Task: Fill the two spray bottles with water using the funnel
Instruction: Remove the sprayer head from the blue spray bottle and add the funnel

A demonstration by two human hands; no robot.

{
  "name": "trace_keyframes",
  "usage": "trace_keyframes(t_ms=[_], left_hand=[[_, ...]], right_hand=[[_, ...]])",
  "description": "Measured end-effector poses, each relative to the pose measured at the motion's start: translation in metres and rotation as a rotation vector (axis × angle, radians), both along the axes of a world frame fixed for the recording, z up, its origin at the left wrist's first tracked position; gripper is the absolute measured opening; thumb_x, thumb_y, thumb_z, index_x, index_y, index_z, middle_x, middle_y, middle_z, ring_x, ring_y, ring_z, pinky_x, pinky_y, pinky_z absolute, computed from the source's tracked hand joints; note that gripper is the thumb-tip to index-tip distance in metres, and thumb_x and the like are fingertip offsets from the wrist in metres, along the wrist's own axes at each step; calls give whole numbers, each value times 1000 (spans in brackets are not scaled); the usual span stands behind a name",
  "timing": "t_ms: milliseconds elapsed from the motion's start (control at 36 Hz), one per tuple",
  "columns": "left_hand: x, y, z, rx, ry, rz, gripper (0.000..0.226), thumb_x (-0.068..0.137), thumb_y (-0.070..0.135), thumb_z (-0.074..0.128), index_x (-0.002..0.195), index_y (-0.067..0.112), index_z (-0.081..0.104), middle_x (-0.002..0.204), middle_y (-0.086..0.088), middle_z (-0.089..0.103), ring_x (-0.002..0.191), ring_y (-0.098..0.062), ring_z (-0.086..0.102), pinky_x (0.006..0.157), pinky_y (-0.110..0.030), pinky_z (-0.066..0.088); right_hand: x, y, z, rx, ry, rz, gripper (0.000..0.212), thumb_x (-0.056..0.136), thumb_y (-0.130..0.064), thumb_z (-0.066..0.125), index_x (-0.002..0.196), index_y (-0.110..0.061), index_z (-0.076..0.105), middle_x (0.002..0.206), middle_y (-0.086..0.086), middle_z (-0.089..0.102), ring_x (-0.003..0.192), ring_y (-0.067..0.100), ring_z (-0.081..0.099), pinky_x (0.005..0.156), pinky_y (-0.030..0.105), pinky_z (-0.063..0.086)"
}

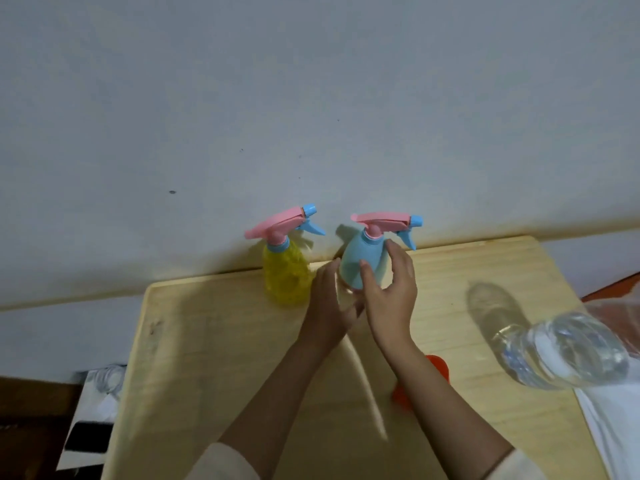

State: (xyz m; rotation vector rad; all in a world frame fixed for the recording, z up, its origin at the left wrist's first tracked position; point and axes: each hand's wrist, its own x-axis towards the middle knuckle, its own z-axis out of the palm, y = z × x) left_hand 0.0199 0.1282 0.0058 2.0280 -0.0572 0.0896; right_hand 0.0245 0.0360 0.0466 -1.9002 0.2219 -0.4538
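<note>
- The pale blue plastic spray bottle (358, 261) with a pink trigger head is upright, above the far edge of the light wooden table (207, 341).
- The right hand (391, 296) grips its right side, fingers curled round, thumb on the front.
- The left hand (329, 303) cups its lower left, fingers together.
- The translucent yellow spray bottle (285, 275) stands just left of it.
- The orange plastic funnel (438, 367) lies nearer the person than it, partly hidden.
- The clear plastic water bottle (568, 351) is well right of it.

The bench (207, 341) was pale wood and filled the lower middle of the frame. A yellow spray bottle (285, 271) stood upright at its far edge. Just to the right of it was a blue spray bottle (360, 261). Its bottom was hidden, so it was hard to tell if it touched the wood. An orange funnel (438, 367) lay lower down, partly hidden. A clear water bottle (568, 351) was on the right side.
</note>
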Motion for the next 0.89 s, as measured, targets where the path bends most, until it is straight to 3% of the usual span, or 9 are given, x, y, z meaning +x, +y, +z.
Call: trace_keyframes(t_ms=[194,278,361,444,528,611,694,806,889], left_hand=[[41,-11,-7,-18,98,-34,78,62,42,61,129,4,47,124,-11,57,113,-26,57,94,-47,50],[41,-12,-6,-50,102,-44,74,61,38,70,126,9,49,117,-6,61,108,-22,61,88,-48,52],[32,-12,-3,-39,78,-63,88,52,39,77,130,13,43,122,-2,56,110,-19,58,88,-43,53],[23,-13,2,16,40,-87,106,50,47,80,139,16,32,133,0,49,120,-18,52,95,-38,50],[13,-15,16,71,-15,-101,106,52,48,76,143,17,31,134,-1,50,120,-19,52,94,-39,50],[-1,-13,32,101,-68,-144,106,53,48,70,145,16,31,138,-2,50,121,-19,52,95,-36,49],[-13,-5,45,76,-69,-201,101,55,41,71,145,21,31,136,1,52,118,-19,55,90,-39,51],[-33,9,64,-77,126,-284,101,55,26,79,141,44,30,125,3,55,107,-23,60,80,-49,56],[-53,17,80,-252,191,-352,97,58,20,84,137,46,35,128,4,53,111,-20,59,80,-43,59]], right_hand=[[34,-8,11,151,65,30,24,80,-25,73,101,-17,66,93,-8,64,83,-3,57,68,-1,38],[36,-15,13,277,69,-1,26,74,-22,78,96,-11,71,90,-2,70,80,0,60,67,5,42],[34,-27,19,398,43,-7,22,75,-20,78,94,-10,73,88,-1,71,78,2,61,67,11,47],[31,-36,29,418,37,-3,14,79,-21,74,75,-8,69,60,-12,57,57,-2,47,55,10,37],[25,-40,40,406,19,-21,31,82,-21,71,57,-12,55,45,-12,35,50,2,29,48,15,25],[15,-40,48,522,0,-62,35,80,-21,73,57,-2,56,50,-8,36,52,6,31,51,18,27],[-1,-38,53,677,-24,-80,43,74,-25,76,74,14,59,67,10,45,65,17,40,59,26,35],[-22,-35,63,814,43,-11,15,76,-22,75,68,-9,74,76,11,65,72,22,57,73,35,47],[-36,-36,73,921,61,246,16,81,-28,66,77,-15,76,91,7,73,85,19,65,81,37,50]])
